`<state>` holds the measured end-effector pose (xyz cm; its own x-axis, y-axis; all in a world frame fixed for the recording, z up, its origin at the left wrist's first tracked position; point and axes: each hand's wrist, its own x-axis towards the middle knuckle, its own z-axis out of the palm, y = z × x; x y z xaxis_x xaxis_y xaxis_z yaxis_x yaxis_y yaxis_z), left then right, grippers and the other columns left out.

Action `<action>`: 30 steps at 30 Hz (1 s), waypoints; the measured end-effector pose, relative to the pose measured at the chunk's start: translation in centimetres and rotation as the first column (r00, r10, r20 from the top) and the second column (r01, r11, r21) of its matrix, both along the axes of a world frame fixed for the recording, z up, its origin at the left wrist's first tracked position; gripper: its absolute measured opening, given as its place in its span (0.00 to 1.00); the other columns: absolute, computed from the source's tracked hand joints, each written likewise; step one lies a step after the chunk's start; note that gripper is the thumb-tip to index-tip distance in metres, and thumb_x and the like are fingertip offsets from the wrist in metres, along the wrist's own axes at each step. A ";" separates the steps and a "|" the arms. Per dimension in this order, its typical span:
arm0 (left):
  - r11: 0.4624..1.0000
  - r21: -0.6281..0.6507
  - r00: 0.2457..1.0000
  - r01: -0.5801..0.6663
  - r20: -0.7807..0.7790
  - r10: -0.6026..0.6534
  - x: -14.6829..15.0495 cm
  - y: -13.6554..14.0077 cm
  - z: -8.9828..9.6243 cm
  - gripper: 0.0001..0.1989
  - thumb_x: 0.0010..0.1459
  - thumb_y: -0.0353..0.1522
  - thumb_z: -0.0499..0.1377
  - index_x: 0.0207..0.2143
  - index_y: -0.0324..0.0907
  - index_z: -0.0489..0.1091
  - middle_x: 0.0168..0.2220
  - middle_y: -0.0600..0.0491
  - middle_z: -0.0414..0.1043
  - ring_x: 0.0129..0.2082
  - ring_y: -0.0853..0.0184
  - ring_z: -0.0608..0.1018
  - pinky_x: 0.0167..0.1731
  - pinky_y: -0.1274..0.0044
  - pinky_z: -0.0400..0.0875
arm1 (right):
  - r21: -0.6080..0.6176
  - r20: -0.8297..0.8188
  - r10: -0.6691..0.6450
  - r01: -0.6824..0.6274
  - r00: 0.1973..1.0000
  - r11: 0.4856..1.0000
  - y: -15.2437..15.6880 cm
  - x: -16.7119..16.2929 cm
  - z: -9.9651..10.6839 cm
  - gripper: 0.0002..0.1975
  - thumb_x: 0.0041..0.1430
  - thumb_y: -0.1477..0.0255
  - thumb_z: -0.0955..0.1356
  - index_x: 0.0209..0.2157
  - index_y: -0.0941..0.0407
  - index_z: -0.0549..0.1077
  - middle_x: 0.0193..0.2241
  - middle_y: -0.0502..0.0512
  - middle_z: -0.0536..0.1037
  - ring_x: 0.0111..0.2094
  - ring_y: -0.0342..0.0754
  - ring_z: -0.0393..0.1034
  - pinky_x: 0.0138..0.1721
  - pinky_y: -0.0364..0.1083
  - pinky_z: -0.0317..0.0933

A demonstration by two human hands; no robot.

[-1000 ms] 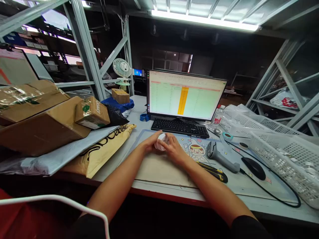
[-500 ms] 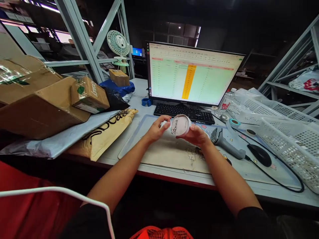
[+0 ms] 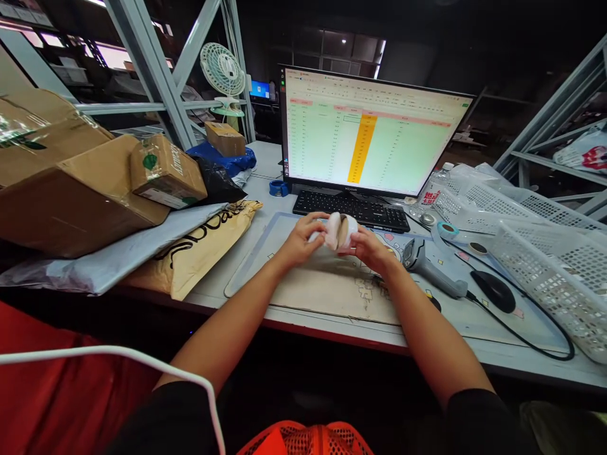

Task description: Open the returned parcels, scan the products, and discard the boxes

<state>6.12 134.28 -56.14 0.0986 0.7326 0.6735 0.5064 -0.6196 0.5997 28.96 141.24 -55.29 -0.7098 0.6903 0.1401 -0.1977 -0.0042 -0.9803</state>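
Note:
Above the desk mat, both hands are at a small round white tub (image 3: 349,231). My right hand (image 3: 372,248) has its fingers closed around the tub's right side. My left hand (image 3: 300,240) grips a pale, rounded piece (image 3: 333,231) at the left side with thumb and fingers. Between piece and tub runs a dark and beige gap. Blur hides whether the piece is a lid or something from inside the tub. A grey barcode scanner (image 3: 434,273) lies on the mat to the right of my right hand.
A keyboard (image 3: 348,210) and a lit monitor (image 3: 365,139) stand behind my hands. At left are cardboard boxes (image 3: 85,199) and a yellow mailer bag (image 3: 213,246). White plastic baskets (image 3: 554,272), a black mouse (image 3: 493,291) and a cable are at right.
The tub has turned: its printed round face, which pointed at me, no longer shows. A gap now shows between the pale piece and the tub. My left fingers have moved in on that piece.

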 end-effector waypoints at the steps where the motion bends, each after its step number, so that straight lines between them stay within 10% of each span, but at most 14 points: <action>1: 1.000 -0.016 0.996 0.018 0.087 -0.016 -0.2 0.0 0.2 0.14 0.66 0.42 0.58 0.36 0.42 0.75 0.60 0.43 0.72 0.60 0.53 0.73 0.66 0.62 0.63 | -0.032 -0.021 0.026 -0.027 0.999 0.999 0.1 0.4 0.3 0.36 0.50 0.48 0.79 0.55 0.54 0.76 0.47 0.58 0.82 0.44 0.54 0.78 0.42 0.50 0.77; 5: 0.999 -0.017 0.984 0.038 0.173 -0.035 -0.4 0.0 0.6 0.15 0.66 0.43 0.57 0.35 0.41 0.74 0.57 0.42 0.73 0.58 0.54 0.74 0.63 0.65 0.66 | -0.056 -0.062 0.045 -0.049 0.997 0.997 0.2 0.8 0.7 0.37 0.49 0.42 0.78 0.51 0.55 0.78 0.44 0.59 0.83 0.41 0.53 0.79 0.40 0.48 0.77; 15: 0.999 -0.025 0.933 0.020 -0.359 -0.027 1.2 -0.3 -0.5 0.13 0.65 0.40 0.60 0.46 0.47 0.81 0.58 0.44 0.74 0.62 0.45 0.67 0.67 0.52 0.57 | 0.131 0.189 0.071 -0.097 0.979 0.987 0.5 0.1 -1.4 0.39 0.55 0.43 0.77 0.57 0.57 0.77 0.36 0.56 0.83 0.36 0.52 0.80 0.41 0.52 0.79; 20: 0.989 -0.102 0.913 0.104 0.405 -0.054 3.1 -0.3 0.1 0.23 0.68 0.52 0.58 0.52 0.45 0.75 0.58 0.45 0.73 0.58 0.54 0.74 0.62 0.65 0.69 | 0.187 0.052 0.026 -0.035 0.998 0.982 -0.1 -0.6 -0.9 0.44 0.54 0.44 0.78 0.65 0.54 0.72 0.49 0.61 0.80 0.46 0.55 0.78 0.48 0.56 0.78; 24: 0.887 -0.259 0.538 0.382 0.843 0.014 4.1 0.1 0.5 0.38 0.70 0.62 0.44 0.66 0.44 0.65 0.61 0.42 0.72 0.54 0.56 0.79 0.50 0.70 0.79 | 0.641 0.050 -0.214 0.133 0.976 0.756 -1.3 -3.0 -1.7 0.53 0.54 0.58 0.81 0.75 0.43 0.57 0.63 0.61 0.68 0.61 0.60 0.68 0.59 0.61 0.72; 27: 0.829 -0.295 0.430 0.475 0.900 0.074 4.0 0.2 0.7 0.38 0.73 0.59 0.42 0.68 0.43 0.65 0.61 0.41 0.73 0.53 0.58 0.81 0.46 0.74 0.80 | 0.839 0.144 -0.344 0.070 0.928 0.540 -1.5 -4.0 -2.7 0.53 0.60 0.67 0.79 0.77 0.40 0.49 0.67 0.62 0.63 0.66 0.62 0.62 0.66 0.64 0.64; 30: 0.821 -0.325 0.422 0.470 0.899 0.115 3.7 -0.1 1.1 0.36 0.75 0.55 0.41 0.68 0.41 0.66 0.61 0.41 0.74 0.50 0.61 0.82 0.42 0.78 0.80 | 0.888 0.192 -0.370 -0.001 0.909 0.459 -1.4 -3.8 -3.2 0.57 0.62 0.70 0.78 0.78 0.40 0.40 0.68 0.65 0.58 0.68 0.64 0.60 0.67 0.65 0.61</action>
<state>9.78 134.21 -55.02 -0.1362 0.9895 0.0476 -0.5426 -0.1147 0.8321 25.16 139.88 -58.45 -0.7046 0.4660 0.5352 0.2289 0.8631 -0.4502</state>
